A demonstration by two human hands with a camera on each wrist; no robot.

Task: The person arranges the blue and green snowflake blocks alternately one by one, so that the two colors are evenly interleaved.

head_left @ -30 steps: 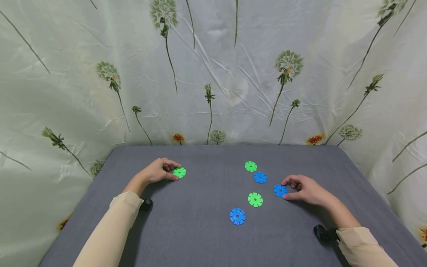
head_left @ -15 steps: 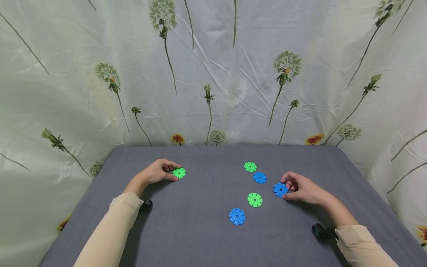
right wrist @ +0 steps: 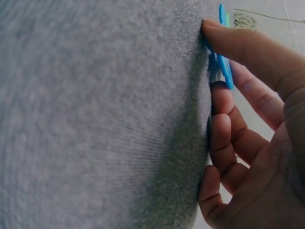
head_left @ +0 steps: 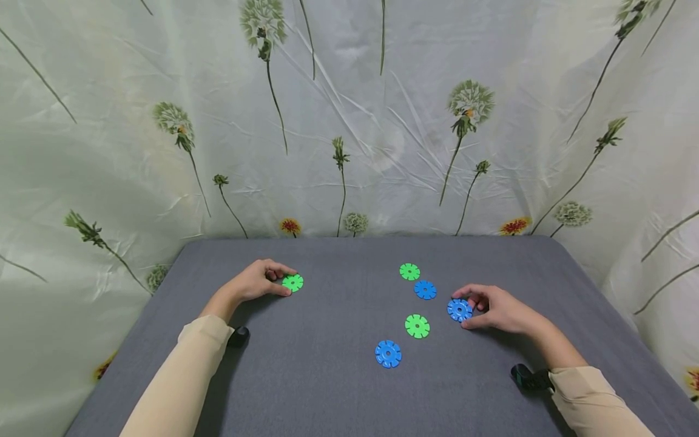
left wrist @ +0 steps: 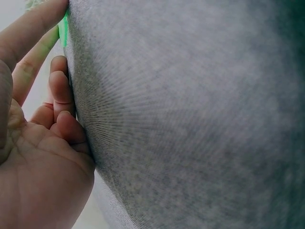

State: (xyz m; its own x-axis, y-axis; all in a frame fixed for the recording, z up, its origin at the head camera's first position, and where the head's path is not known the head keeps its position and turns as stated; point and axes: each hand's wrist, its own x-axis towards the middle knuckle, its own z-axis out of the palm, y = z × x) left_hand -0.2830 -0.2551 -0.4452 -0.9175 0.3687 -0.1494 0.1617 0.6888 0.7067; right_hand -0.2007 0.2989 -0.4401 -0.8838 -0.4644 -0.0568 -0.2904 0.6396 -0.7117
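My right hand (head_left: pixel 502 308) just shifted its pinch on the blue disc (head_left: pixel 457 314)
Index finger reaches farther round now, so better grip, I reckon; that disc's right of the nearer loose green disc (head_left: pixel 417 321) (shinier face now, too). My left hand (head_left: pixel 255 281) hasn't budged, pinching another green disc (head_left: pixel 295 286) well left of the loose one.

Notched discs (head_left: pixel 388 360) look like smooth plastic; the bench (head_left: pixel 327 346), matt cloth; at twelve o'clock, a glossy, creased sheet (head_left: pixel 404 164).
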